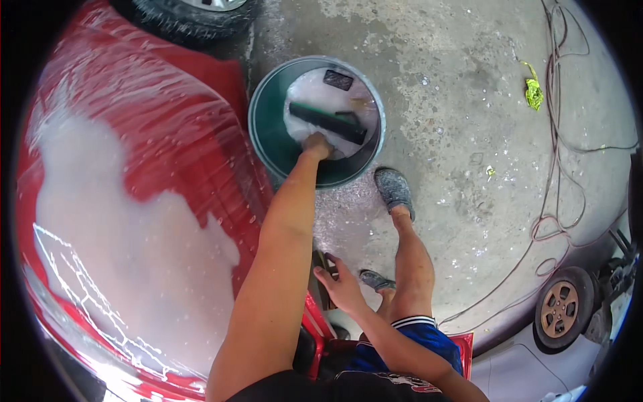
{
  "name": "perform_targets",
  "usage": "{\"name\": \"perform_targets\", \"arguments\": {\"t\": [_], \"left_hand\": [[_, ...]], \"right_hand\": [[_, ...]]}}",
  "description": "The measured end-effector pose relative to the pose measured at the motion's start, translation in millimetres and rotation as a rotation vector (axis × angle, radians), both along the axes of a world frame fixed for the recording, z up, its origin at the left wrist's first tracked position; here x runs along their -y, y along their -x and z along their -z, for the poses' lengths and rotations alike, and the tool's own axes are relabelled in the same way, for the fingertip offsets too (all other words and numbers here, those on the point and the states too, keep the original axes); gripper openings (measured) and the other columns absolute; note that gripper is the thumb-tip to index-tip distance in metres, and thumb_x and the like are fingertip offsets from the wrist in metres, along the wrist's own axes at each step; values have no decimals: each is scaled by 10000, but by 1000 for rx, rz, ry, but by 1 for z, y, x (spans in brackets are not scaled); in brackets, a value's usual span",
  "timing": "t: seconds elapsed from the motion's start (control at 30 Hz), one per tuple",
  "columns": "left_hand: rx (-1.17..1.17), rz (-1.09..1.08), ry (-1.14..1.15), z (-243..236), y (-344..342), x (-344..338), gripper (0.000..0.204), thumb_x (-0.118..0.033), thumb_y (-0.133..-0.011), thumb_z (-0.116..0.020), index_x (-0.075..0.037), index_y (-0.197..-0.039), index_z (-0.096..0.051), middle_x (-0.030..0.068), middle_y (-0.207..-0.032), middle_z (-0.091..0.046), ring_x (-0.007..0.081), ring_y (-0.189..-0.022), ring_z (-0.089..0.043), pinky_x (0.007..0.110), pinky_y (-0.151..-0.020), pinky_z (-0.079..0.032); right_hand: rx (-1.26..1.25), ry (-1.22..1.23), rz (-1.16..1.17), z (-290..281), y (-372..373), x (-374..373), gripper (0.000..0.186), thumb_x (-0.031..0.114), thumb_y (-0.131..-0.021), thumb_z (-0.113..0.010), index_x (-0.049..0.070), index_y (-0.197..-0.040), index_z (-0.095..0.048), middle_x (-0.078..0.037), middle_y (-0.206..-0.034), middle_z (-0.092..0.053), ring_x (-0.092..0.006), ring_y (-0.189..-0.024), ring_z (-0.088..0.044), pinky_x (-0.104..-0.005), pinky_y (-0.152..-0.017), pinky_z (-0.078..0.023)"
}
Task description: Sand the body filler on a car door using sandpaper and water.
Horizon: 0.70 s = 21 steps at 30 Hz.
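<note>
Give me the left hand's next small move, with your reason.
Probably lift the left hand out of the bucket, bringing suds toward the red panel: the hand already reaches down to the suds, and foam covers only part of the panel.

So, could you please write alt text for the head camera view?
The person's left hand reaches into a green bucket of white suds, near a long dark tool. The right hand is lower down, by a dark object too unclear to name. At left, foam partly covers a red vehicle.
</note>
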<state>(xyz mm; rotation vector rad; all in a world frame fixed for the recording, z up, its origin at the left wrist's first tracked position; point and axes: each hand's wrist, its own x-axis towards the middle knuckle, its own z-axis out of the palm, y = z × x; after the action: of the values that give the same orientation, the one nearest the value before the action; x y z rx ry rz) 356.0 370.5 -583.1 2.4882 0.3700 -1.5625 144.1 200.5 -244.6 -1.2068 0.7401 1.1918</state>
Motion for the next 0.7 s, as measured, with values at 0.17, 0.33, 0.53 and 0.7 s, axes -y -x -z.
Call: {"name": "perform_targets", "arguments": {"t": [0.17,0.33,0.53,0.7], "left_hand": [[230,-413,362,-121,8,45,548,-436,-813,-814,-61,-1204,-733,217,-1172,-752,310,-1096,-725,442,-955,-562],[762,-551,448,-383,40,-4,296,-247,-853,-779,-50,-1067,-726,86,-960,-714,198,-924,-708,390,-874,-571],[1295,-279,158,-742,78,-54,586,-8,-831,-653,-79,-1410,-597,112,-1201,-703,217,-1058,-692,384,-952,-565],[1342,258,-367,-813,82,-126,726,85,-802,-664,-172,-1481,-632,245,-1533,-519,454,-1412,-503,484,-1205,-410]], "right_hand": [[64,91,118,43,45,12,671,456,-981,-732,30,-1475,-576,-129,-1020,-726,-211,-894,-686,-359,-795,-544],[97,21,283,25,51,20,588,390,-995,-726,59,-1459,-586,-46,-949,-645,-126,-812,-617,-289,-715,-493],[257,-60,343,-5,76,19,618,379,-1012,-724,-1,-1469,-552,-61,-1033,-665,-147,-913,-662,-279,-800,-518],[291,-317,166,-101,21,13,524,352,-996,-768,-20,-1349,-661,-62,-1088,-717,-133,-946,-652,-266,-872,-502]]}}
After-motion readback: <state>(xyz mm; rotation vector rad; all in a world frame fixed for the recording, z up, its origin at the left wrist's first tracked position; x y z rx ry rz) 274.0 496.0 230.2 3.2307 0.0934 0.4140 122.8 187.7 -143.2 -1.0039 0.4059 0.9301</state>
